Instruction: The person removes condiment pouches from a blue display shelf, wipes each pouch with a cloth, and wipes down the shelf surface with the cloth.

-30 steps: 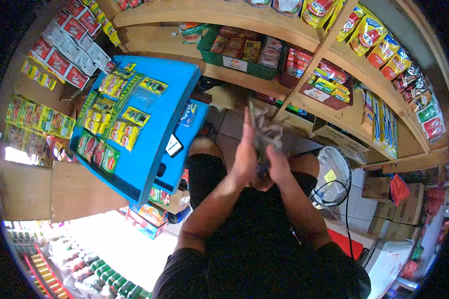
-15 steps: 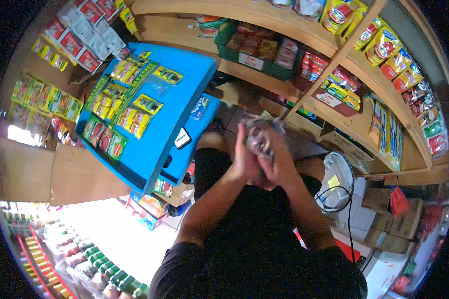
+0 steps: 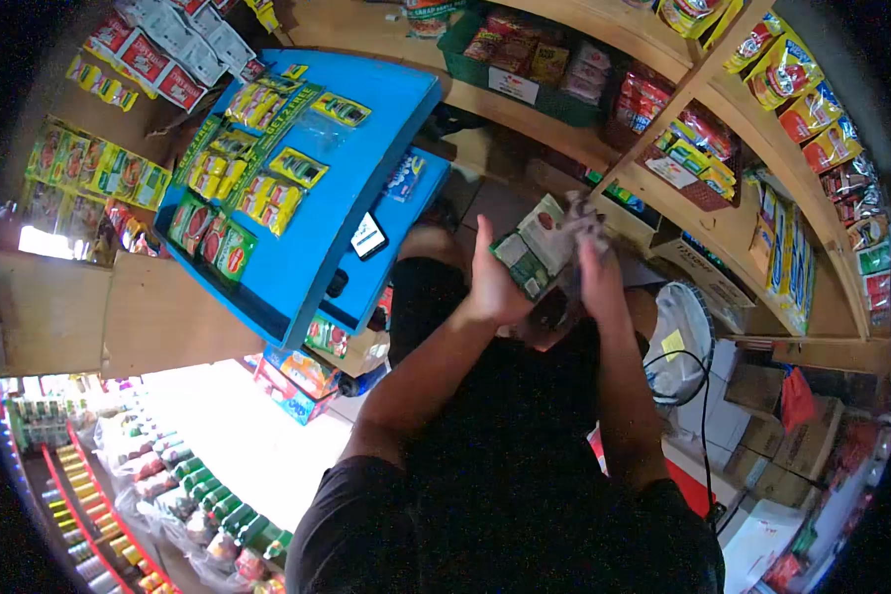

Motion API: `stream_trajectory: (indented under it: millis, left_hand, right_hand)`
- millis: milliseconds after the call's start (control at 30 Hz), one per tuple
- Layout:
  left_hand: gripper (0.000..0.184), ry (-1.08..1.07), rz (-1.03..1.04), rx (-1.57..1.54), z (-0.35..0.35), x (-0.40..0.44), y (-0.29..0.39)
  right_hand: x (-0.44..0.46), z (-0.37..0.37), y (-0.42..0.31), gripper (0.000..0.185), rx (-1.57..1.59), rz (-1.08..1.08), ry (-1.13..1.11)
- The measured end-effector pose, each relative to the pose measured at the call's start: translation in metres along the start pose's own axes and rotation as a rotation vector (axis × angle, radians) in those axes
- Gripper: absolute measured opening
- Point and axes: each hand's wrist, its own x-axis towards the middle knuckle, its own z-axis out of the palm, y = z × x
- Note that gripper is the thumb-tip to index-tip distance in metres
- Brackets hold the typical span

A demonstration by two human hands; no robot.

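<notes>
Shop interior, wooden shelves (image 3: 564,139) stocked with packets, tiled floor (image 3: 488,210) below. Blue sloped counter (image 3: 371,131) on the left carries sachets (image 3: 270,201); phone (image 3: 368,236), screen lit, on the lower blue shelf (image 3: 409,220) beside it. Green-and-white packet (image 3: 533,249) is above the lap, tilted, on the left hand (image 3: 502,285). Left grip: open, thumb raised clear, packet lying against the fingers. Right hand (image 3: 602,282): grip closed on crumpled greyish material (image 3: 584,226), right beside the packet's far edge; fingers mostly hidden, can't tell what it is. Round bin (image 3: 679,342) with pale liner sits just beside the right knee.
</notes>
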Motion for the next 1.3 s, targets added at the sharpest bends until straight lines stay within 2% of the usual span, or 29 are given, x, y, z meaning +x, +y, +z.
stream_trajectory:
  millis: [67, 100, 167, 267, 367, 400, 500, 600, 800, 900, 1000, 1100, 1300]
  left_hand:
    - [0.098, -0.043, 0.015, -0.006, -0.002, -0.001, 0.0]
    - [0.096, -0.06, 0.021, -0.012, -0.005, -0.003, 0.0]
    - [0.1, -0.086, -0.045, -0.085, -0.008, -0.003, 0.008]
    - [0.103, -0.178, -0.035, -0.133, -0.014, -0.001, 0.01]
    - [0.104, -0.189, -0.045, -0.144, -0.01, -0.003, 0.008]
    - [0.104, -0.187, -0.051, -0.152, -0.009, -0.003, 0.008]
    - [0.105, -0.19, -0.065, -0.174, -0.007, 0.002, 0.003]
    - [0.106, -0.195, -0.073, -0.177, -0.007, 0.007, -0.003]
    - [0.106, -0.154, -0.075, -0.147, -0.003, 0.007, -0.006]
    - [0.106, -0.146, -0.059, -0.14, 0.0, 0.007, -0.004]
    - [0.106, -0.157, -0.05, -0.144, 0.002, 0.008, 0.0]
    - [0.106, -0.164, -0.035, -0.162, 0.003, 0.007, 0.005]
    - [0.106, -0.146, -0.012, -0.164, 0.003, 0.004, 0.01]
  right_hand:
    - [0.007, -0.02, 0.053, 0.049, 0.608, 0.389, 0.097]
    - [0.006, -0.028, 0.058, 0.05, 0.796, 0.383, 0.152]
    - [0.002, -0.05, 0.043, 0.05, 1.218, 0.444, -0.006]
    - [0.002, -0.089, 0.147, 0.053, 1.412, 0.409, 0.039]
    - [-0.016, -0.097, 0.136, 0.056, 1.402, 0.431, 0.215]
    - [-0.021, -0.102, 0.137, 0.057, 1.498, 0.142, -0.156]
    - [-0.021, -0.108, 0.154, 0.058, 1.516, 0.279, -0.014]
    - [-0.019, -0.107, 0.164, 0.057, 1.403, 0.41, 0.188]
    - [-0.019, -0.111, 0.158, 0.058, 1.418, 0.36, -0.057]
    - [-0.021, -0.103, 0.144, 0.057, 1.396, 0.456, 0.138]
    - [-0.018, -0.103, 0.147, 0.058, 1.398, 0.461, 0.17]
    - [-0.018, -0.104, 0.143, 0.059, 1.414, 0.35, -0.013]
    - [-0.017, -0.104, 0.143, 0.06, 1.366, 0.42, 0.033]
